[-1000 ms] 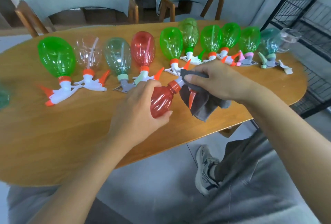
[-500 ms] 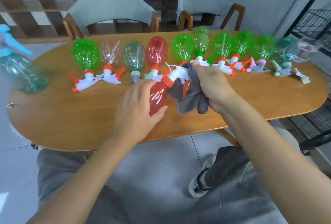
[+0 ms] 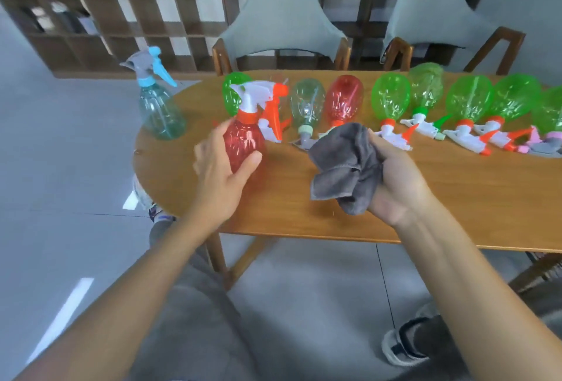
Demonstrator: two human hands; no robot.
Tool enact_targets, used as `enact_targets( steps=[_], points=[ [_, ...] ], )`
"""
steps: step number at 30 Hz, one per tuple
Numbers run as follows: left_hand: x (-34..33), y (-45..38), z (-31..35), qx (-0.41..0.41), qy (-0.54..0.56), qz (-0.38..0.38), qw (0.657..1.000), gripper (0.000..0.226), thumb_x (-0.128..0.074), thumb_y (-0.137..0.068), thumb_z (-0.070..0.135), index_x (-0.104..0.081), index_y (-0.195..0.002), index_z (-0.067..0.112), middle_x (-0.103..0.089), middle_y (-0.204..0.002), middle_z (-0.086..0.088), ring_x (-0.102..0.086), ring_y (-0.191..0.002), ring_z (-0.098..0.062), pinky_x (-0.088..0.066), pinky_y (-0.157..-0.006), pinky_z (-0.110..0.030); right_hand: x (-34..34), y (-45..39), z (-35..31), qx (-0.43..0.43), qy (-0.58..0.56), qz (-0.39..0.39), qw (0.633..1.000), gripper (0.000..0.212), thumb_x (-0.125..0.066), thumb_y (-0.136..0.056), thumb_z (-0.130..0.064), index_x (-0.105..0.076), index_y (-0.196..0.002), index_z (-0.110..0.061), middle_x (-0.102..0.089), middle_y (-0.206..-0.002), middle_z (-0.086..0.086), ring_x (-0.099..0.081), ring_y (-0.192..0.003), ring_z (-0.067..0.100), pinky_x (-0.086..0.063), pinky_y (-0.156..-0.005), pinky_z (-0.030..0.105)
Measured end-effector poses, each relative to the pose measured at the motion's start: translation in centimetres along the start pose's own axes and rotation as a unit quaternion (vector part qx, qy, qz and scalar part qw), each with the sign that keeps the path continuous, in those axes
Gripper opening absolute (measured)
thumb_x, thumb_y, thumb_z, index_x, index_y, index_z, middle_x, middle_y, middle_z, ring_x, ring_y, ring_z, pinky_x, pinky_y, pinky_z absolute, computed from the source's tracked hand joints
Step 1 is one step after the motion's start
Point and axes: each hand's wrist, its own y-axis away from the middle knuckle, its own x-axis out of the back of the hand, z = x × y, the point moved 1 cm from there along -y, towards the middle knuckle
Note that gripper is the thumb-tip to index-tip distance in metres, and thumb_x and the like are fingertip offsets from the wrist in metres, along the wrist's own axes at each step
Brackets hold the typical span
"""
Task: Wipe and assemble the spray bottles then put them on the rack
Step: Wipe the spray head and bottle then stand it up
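Observation:
My left hand [image 3: 220, 176] grips a red spray bottle [image 3: 243, 140] upright above the table, its white and orange trigger head [image 3: 258, 93] on top. My right hand [image 3: 395, 179] holds a bunched grey cloth [image 3: 343, 167], apart from the bottle. A row of spray bottles lies along the wooden table [image 3: 304, 207]: several green ones [image 3: 390, 100], a clear one [image 3: 307, 103] and a red one [image 3: 345, 99], each with a trigger head beside its neck. A pale blue bottle [image 3: 159, 113] with a blue and grey head stands upright at the table's left end.
Two grey-backed wooden chairs [image 3: 282, 24] stand behind the table, with a brown shelf unit [image 3: 121, 27] along the wall. My legs and a shoe [image 3: 407, 347] show below the table's front edge. Grey floor lies to the left.
The red bottle has gone from lying tilted under the cloth to upright and leftward in my left hand. My right hand has drawn the cloth off it. The view has swung left.

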Motion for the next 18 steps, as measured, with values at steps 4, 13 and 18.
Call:
enact_targets(
  steps=[4, 13, 18],
  points=[
    [3.5, -4.7, -1.8, 0.023, -0.023, 0.041, 0.999, 0.078, -0.055, -0.088, 0.062, -0.034, -0.15, 0.02, -0.046, -0.137, 0.003, -0.039, -0.13, -0.018, -0.033, -0.113, -0.041, -0.9, -0.6, 1.7, -0.037, -0.019, -0.035, 0.999, 0.043, -0.041, -0.107, -0.035, -0.069, -0.124, -0.006, -0.071, -0.123, 0.008, -0.069, -0.108, 0.02, -0.048, -0.101, 0.037],
    [4.9, -10.7, -4.6, 0.06, -0.137, 0.098, 0.984, 0.061, -0.071, -0.091, 0.038, -0.044, -0.139, 0.01, -0.057, -0.137, -0.01, -0.052, -0.128, -0.035, -0.043, -0.106, -0.056, -2.0, -1.0, 3.8, -0.062, -0.036, -0.051, 0.996, 0.048, -0.047, -0.106, -0.033, -0.054, -0.144, -0.003, -0.062, -0.128, 0.01, -0.061, -0.116, 0.021, -0.043, -0.106, 0.038],
    [4.6, -8.7, -7.7, 0.104, -0.171, 0.099, 0.975, 0.058, -0.067, -0.094, 0.044, -0.045, -0.136, 0.011, -0.059, -0.131, -0.013, -0.055, -0.122, -0.038, -0.046, -0.102, -0.057, -1.6, -0.8, 4.0, -0.07, -0.002, -0.065, 0.995, 0.044, -0.05, -0.103, -0.034, -0.058, -0.137, -0.007, -0.051, -0.12, 0.017, -0.052, -0.111, 0.029, -0.04, -0.094, 0.042]
  ],
)
